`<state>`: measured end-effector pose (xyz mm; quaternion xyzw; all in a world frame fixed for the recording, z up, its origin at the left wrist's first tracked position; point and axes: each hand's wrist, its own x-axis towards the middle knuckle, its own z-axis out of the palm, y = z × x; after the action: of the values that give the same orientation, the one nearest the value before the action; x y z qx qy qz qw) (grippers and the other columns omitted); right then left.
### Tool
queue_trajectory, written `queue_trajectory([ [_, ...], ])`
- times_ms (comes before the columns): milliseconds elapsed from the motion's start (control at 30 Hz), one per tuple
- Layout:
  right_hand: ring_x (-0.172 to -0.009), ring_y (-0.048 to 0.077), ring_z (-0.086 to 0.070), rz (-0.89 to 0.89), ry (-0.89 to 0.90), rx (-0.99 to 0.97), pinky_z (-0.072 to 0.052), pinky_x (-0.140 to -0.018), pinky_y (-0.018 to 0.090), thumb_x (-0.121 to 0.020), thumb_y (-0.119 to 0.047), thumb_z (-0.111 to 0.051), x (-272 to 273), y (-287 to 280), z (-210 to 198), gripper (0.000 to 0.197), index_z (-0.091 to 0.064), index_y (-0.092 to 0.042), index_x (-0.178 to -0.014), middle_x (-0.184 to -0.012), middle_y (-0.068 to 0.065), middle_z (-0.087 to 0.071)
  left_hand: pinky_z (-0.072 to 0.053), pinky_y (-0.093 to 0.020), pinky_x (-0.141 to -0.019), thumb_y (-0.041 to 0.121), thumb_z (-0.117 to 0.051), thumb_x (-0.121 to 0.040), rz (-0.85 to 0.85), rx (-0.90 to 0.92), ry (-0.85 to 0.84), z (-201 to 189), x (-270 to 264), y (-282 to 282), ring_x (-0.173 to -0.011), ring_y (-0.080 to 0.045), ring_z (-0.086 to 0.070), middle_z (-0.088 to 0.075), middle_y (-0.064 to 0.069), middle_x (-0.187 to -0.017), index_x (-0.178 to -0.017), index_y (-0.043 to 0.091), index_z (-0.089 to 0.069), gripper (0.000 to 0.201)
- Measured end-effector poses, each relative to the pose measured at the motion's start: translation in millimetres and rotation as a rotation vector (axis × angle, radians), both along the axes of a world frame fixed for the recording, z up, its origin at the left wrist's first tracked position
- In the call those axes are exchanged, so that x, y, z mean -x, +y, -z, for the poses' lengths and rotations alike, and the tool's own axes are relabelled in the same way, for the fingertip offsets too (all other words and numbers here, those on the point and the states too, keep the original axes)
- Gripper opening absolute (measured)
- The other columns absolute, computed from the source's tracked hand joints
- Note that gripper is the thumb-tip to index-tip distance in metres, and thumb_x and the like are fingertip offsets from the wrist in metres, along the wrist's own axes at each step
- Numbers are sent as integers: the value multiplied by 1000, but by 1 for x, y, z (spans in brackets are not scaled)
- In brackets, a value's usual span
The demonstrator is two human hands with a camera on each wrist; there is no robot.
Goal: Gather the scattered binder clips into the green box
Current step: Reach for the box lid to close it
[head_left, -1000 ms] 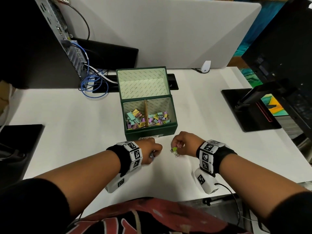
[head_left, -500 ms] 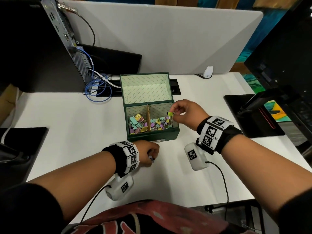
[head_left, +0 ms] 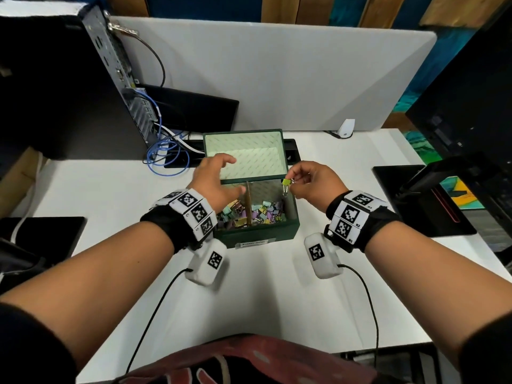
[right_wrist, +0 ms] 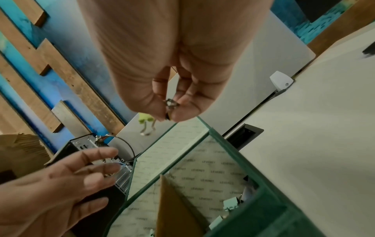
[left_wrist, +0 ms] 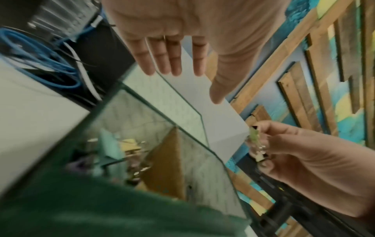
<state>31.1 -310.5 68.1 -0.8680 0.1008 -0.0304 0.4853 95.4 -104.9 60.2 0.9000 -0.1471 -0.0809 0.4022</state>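
Green clip [head_left: 286, 182] pinched by right hand [head_left: 314, 184] above box [head_left: 257, 235] rim; left hand [head_left: 213, 182] spread (holding nothing).

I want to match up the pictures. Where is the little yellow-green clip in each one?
Head view: the yellow-green clip hangs from the right hand, above the green box's right side.
Left wrist view: blurry, at the right, pinched in the right hand's fingers.
Right wrist view: just left of the fingertips, middle of the picture.
Shared landmark: the brown divider standing in the box shows in all three.
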Motion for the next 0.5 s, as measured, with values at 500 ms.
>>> queue_trajectory([
  [500, -78, 13, -55, 17, 57, 143, -43, -69, 21, -82, -11, -62, -23, 6, 8, 15, -62, -20, -94, -98, 0, -57, -55, -43, -71, 5, -67, -77, -106, 148, 484, 39, 5, 32, -106, -31, -56, -46, -7, -118, -139, 43, -15, 89],
])
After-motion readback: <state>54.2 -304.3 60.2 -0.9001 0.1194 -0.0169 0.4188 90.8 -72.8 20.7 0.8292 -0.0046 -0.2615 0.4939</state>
